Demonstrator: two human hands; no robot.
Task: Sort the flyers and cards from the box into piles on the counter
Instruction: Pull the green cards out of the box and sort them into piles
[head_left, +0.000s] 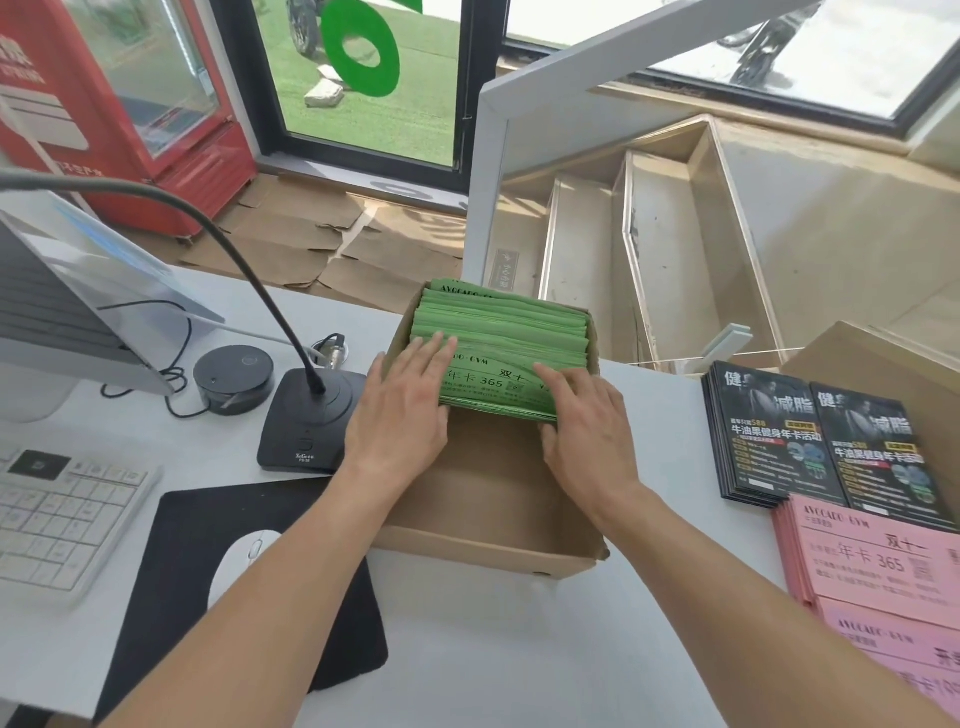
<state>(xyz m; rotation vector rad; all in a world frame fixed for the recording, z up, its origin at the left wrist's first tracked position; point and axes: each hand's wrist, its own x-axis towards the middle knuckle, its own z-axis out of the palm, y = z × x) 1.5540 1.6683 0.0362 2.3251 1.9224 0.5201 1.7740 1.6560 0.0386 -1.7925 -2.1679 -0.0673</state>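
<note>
Green flyers (501, 332) fill the far half of a cardboard box (488, 556) on a white counter (493, 649). L hand (402, 410) lies flat, fingers straight, on the stack's left side; R hand (587, 431) curls round its near-right edge. Black cards (774, 436) & pink flyers (872, 561) sit piled at right. Desk mic (306, 421) stands left of box.

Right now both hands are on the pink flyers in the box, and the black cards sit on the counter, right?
Not quite. The head view shows the left hand and right hand on green flyers in the box, not pink ones. The pink flyers lie on the counter, beside the black cards.
</note>
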